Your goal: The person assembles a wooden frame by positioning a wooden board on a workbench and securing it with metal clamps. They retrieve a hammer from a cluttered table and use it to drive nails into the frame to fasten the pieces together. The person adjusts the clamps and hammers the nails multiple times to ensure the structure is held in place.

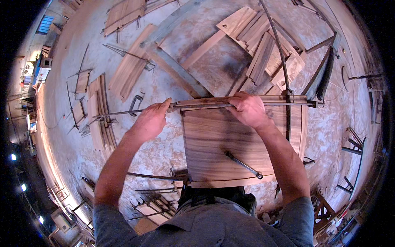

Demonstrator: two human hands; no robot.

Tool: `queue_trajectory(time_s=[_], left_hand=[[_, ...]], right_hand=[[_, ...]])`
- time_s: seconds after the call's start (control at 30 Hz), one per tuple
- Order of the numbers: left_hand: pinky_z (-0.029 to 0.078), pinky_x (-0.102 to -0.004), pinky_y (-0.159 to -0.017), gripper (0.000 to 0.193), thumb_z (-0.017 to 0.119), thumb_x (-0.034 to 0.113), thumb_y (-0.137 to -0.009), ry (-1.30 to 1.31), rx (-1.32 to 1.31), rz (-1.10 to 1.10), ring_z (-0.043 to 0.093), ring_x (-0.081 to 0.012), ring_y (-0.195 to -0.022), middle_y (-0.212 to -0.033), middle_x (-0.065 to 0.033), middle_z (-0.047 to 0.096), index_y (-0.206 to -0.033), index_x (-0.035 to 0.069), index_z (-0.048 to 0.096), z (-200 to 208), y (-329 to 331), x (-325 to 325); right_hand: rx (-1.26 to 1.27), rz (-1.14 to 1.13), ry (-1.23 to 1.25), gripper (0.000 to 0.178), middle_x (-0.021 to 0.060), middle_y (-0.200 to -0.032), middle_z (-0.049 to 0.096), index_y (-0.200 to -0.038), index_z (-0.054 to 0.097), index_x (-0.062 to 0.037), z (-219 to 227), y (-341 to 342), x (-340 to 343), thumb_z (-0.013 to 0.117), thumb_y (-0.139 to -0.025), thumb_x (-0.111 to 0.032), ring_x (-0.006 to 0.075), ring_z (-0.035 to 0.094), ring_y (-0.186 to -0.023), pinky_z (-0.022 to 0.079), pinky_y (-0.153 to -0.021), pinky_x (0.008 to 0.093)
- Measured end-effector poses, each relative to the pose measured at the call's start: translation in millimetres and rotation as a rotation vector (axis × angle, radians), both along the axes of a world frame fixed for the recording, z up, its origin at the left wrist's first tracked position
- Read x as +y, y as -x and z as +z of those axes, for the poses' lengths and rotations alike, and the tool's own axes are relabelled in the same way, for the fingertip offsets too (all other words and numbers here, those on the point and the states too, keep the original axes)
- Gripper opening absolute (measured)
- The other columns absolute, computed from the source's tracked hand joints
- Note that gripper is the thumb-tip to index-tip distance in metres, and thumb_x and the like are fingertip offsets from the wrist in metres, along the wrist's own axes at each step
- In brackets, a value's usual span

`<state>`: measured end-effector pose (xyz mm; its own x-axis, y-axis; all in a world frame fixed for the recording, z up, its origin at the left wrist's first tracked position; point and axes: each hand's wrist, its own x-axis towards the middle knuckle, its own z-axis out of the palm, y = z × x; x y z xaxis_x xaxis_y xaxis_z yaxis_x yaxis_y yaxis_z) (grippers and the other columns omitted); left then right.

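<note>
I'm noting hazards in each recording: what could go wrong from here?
The metal tool appears loose on the wooden panel, so a jolt might send it sliding or scratch the surface.

The left hand is at the end of the long bar clamp, where a finger could get pinched.

The clamp runs along the panel's far edge and could dent it if it slips.

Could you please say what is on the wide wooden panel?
A metal tool lies on the panel; a clamp bar runs along its far edge, a second bar crosses its right side. What lies beneath the right forearm is hidden.
</note>
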<state>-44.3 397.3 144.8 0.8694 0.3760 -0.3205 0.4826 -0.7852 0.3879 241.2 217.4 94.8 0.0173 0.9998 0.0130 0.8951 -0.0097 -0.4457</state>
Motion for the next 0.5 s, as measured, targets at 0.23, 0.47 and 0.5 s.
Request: queue_trajectory(time_s=[0.23,0.47,0.5], left_hand=[[0.045,-0.0430,-0.088,0.059,0.050,-0.001,-0.076,0.047,0.191,-0.151,0.057,-0.0386,-0.100,-0.106,-0.0259,0.058,-0.133,-0.003,0.036,11,-10,19],[0.043,-0.0446,-0.091,0.065,0.060,0.011,-0.078,0.104,-0.063,0.073,0.055,-0.0399,-0.103,-0.107,-0.0237,0.059,-0.138,0.005,0.035,-1,14,15],[0.043,-0.0444,-0.091,0.066,0.061,0.013,-0.078,0.082,-0.041,0.109,0.056,-0.0397,-0.103,-0.107,-0.0232,0.059,-0.138,0.006,0.034,-4,18,19]], right_hand=[[-0.003,0.003,-0.068,0.019,0.0080,-0.083,0.064,-0.088,0.063,-0.0079,-7,1,0,0.067,-0.076,-0.022,0.0275,0.061,-0.081,0.051,-0.066,0.0385],[-0.044,-0.017,-0.026,0.020,0.0088,-0.085,0.064,-0.091,0.064,-0.0088,2,3,-1,0.066,-0.077,-0.023,0.0269,0.062,-0.083,0.051,-0.067,0.0382],[-0.059,-0.029,-0.004,0.021,0.0090,-0.086,0.064,-0.092,0.064,-0.0091,2,2,-1,0.066,-0.077,-0.024,0.0269,0.062,-0.084,0.051,-0.067,0.0383]])
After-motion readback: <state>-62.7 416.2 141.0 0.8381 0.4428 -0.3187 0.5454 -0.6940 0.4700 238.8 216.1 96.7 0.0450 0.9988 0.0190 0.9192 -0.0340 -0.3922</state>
